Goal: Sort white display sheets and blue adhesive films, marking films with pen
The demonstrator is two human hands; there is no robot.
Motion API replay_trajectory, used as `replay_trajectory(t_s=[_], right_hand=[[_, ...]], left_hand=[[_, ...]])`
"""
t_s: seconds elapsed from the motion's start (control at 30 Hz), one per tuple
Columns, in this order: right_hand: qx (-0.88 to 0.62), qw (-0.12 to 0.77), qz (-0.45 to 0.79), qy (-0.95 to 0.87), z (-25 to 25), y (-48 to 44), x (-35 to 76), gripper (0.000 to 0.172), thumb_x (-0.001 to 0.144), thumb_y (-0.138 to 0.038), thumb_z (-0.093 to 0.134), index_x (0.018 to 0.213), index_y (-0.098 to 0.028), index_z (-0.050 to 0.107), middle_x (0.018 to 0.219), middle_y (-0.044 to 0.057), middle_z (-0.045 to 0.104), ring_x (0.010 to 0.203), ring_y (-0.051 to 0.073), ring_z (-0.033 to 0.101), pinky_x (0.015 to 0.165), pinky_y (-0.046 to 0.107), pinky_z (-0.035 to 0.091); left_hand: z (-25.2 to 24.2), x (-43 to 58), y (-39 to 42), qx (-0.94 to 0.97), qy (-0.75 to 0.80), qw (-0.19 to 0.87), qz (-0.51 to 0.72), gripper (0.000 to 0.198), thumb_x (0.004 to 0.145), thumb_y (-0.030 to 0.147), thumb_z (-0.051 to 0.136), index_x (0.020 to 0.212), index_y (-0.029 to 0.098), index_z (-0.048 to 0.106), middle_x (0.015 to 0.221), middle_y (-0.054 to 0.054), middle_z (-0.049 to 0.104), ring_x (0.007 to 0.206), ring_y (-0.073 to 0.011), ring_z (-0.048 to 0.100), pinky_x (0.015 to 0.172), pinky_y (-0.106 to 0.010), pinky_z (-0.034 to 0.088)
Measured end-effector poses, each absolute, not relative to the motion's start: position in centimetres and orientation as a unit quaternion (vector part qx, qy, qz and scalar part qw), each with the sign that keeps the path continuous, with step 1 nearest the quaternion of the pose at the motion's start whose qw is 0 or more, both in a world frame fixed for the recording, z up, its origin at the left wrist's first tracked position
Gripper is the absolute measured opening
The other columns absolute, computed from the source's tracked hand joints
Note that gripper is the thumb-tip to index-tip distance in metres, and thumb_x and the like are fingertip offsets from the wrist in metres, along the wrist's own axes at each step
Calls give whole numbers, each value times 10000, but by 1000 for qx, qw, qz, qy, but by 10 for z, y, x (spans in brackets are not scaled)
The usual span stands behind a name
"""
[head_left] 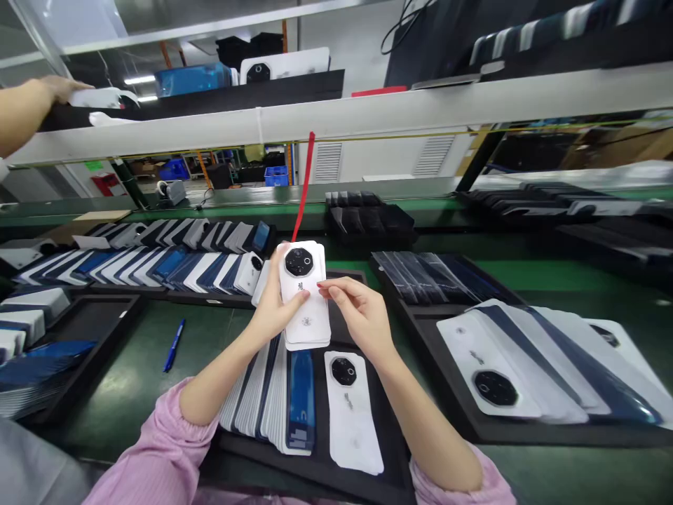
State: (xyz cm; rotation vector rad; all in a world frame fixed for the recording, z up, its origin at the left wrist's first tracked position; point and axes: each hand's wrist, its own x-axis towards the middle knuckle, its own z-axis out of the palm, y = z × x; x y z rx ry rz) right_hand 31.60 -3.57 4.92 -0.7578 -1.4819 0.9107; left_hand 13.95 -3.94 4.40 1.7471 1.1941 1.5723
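The left hand [274,303] was clamped on a small stack of white panels [314,312], its thumb across the front and its fingers behind, holding them upright above a black tray [392,428]. The right hand [362,312] had its index fingertip at the stack's right edge, with the thumb close by; whether the two pinched anything could not be told. In the tray below stood a packed row [263,400] of white and blue pieces, and beside it lay a white panel [355,421], its black camera disc near the top. To the right, more panels lay fanned [547,365]; to the left, a blue pen [174,346] rested on the green bench [137,351]. A red strip [303,189] hung behind the stack, and at upper left a co-worker's hand [64,88] reached to the shelf [336,120].
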Motion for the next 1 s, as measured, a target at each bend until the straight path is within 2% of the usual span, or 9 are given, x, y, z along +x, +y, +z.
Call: replay_trajectory(t_s=[0.07, 0.1, 0.27, 0.4, 0.6, 0.87, 1.0], right_hand=[[-310, 567, 386, -658, 44, -39, 308, 215, 915, -431, 663, 952, -289, 821, 935, 49, 763, 861, 226, 695, 807, 352, 539], [-305, 559, 381, -670, 42, -41, 305, 216, 926, -420, 649, 966, -294, 820, 944, 49, 762, 877, 228, 692, 817, 354, 536], [-304, 526, 379, -698, 37, -46, 297, 230, 946, -400, 620, 954, -293, 824, 919, 55, 757, 874, 230, 694, 794, 342, 532], [-325, 529, 391, -680, 36, -47, 294, 247, 928, -438, 642, 914, -273, 826, 852, 60, 752, 799, 229, 695, 748, 341, 542], [-342, 521, 393, -676, 33, -45, 293, 249, 921, -439, 649, 871, -262, 816, 830, 62, 756, 757, 227, 706, 707, 341, 556], [-360, 508, 386, -680, 30, -47, 291, 238, 918, -417, 656, 898, -236, 810, 863, 69, 755, 796, 220, 708, 720, 327, 552], [-364, 523, 438, -635, 30, -46, 289, 206, 870, -414, 716, 907, -233, 807, 841, 56, 763, 792, 203, 722, 742, 309, 584]], left_hand=[[45, 132, -48, 684, 449, 190, 543, 353, 846, 209, 657, 1190, 286, 689, 1231, -63, 698, 1242, -266, 604, 1103, -429, 441], [45, 128, -51, 693, 453, 172, 534, 273, 864, 194, 625, 1100, 284, 731, 1169, -57, 721, 1209, -264, 614, 1086, -433, 449], [36, 117, -58, 673, 458, 148, 562, 140, 866, 226, 675, 935, 288, 781, 923, -31, 770, 1018, -246, 659, 959, -398, 509], [33, 114, -56, 681, 440, 171, 560, 107, 869, 251, 697, 885, 294, 793, 899, -19, 775, 948, -230, 671, 913, -382, 528], [33, 113, -55, 690, 431, 178, 554, 78, 857, 247, 728, 866, 288, 793, 870, -16, 779, 949, -232, 667, 910, -386, 542], [26, 114, -52, 722, 400, 63, 561, 119, 840, 145, 683, 852, 229, 767, 824, -26, 737, 850, -194, 669, 789, -320, 567], [26, 116, -51, 717, 400, 45, 569, 125, 845, 126, 657, 834, 216, 743, 825, -26, 735, 876, -196, 662, 811, -320, 564]])
